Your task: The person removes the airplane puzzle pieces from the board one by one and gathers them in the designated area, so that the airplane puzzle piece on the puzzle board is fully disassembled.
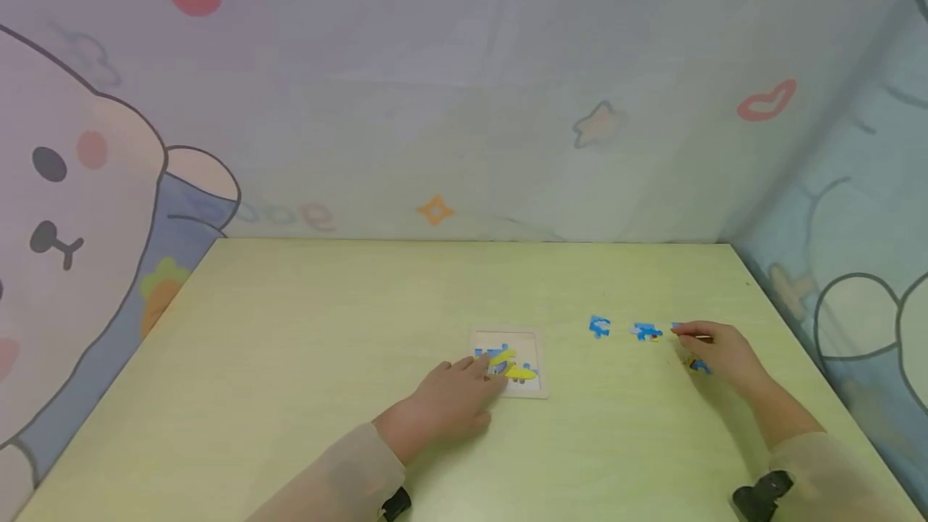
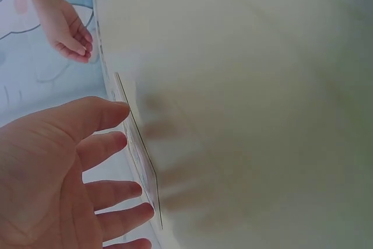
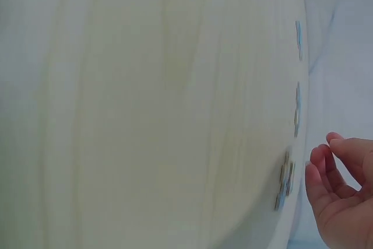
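I count four loose blue-printed jigsaw pieces point(image 1: 599, 326), one square wooden tray point(image 1: 542, 365); left hand point(image 1: 451, 401) over it, fingers spread; right hand point(image 1: 727, 357) curled, whether gripping I cannot tell.

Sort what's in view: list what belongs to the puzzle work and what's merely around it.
Puzzle work:
- puzzle tray
- yellow-and-blue pieces inside it
- loose pieces to its right
- left hand, at the tray
- right hand, among the loose pieces

Merely around:
- table
- printed backdrop
- black wrist devices
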`<act>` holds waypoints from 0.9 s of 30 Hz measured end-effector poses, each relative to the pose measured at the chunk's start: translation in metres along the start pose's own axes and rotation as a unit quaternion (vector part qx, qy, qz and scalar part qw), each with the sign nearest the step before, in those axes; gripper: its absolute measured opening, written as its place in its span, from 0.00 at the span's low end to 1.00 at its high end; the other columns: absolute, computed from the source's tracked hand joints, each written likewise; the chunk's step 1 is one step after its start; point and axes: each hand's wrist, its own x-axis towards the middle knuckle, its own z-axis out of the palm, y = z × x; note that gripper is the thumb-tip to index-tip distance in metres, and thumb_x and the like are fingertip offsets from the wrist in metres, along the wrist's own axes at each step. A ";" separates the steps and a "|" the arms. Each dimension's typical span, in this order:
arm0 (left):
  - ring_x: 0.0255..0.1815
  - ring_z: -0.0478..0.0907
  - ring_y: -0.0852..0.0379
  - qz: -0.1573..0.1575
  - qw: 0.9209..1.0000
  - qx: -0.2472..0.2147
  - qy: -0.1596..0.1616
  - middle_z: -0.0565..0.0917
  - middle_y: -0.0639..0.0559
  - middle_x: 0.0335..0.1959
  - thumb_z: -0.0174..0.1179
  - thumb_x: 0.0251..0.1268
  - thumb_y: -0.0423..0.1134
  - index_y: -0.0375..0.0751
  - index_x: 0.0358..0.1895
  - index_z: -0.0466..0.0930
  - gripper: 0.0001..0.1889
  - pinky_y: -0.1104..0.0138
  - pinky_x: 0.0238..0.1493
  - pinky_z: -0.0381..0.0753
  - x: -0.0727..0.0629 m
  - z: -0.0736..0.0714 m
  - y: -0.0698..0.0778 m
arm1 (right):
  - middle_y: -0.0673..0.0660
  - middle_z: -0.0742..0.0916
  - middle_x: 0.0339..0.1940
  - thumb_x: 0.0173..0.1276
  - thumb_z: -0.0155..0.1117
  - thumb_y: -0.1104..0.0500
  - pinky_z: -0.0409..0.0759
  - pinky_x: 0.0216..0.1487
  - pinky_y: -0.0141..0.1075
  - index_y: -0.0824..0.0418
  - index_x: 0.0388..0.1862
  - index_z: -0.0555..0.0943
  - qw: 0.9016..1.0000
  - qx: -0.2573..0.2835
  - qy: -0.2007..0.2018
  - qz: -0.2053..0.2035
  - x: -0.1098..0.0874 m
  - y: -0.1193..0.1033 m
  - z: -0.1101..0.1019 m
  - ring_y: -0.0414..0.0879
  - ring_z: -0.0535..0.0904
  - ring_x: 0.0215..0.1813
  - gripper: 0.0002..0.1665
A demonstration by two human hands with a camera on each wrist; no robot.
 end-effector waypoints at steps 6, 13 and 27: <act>0.69 0.59 0.48 -0.003 1.000 0.005 -0.005 0.61 0.45 0.70 0.53 0.64 0.45 0.57 0.68 0.64 0.27 0.51 0.60 0.65 -0.002 0.002 0.001 | 0.67 0.82 0.47 0.69 0.56 0.61 0.76 0.35 0.31 0.72 0.50 0.78 0.998 0.057 -0.011 -0.001 0.007 -0.021 0.021 0.43 0.78 0.41 0.17; 0.68 0.60 0.46 0.000 0.999 0.035 -0.010 0.62 0.43 0.69 0.53 0.63 0.45 0.56 0.69 0.64 0.28 0.53 0.60 0.66 0.002 -0.001 0.002 | 0.65 0.83 0.46 0.68 0.57 0.59 0.77 0.38 0.31 0.71 0.51 0.79 0.992 0.114 -0.044 -0.011 0.020 -0.039 0.042 0.43 0.78 0.41 0.18; 0.68 0.60 0.47 -0.004 0.999 0.036 -0.025 0.62 0.43 0.69 0.55 0.62 0.47 0.56 0.68 0.65 0.29 0.54 0.60 0.66 0.002 -0.005 0.005 | 0.63 0.83 0.46 0.67 0.59 0.61 0.76 0.39 0.31 0.71 0.49 0.80 0.981 0.170 -0.089 -0.012 0.033 -0.078 0.079 0.45 0.78 0.42 0.16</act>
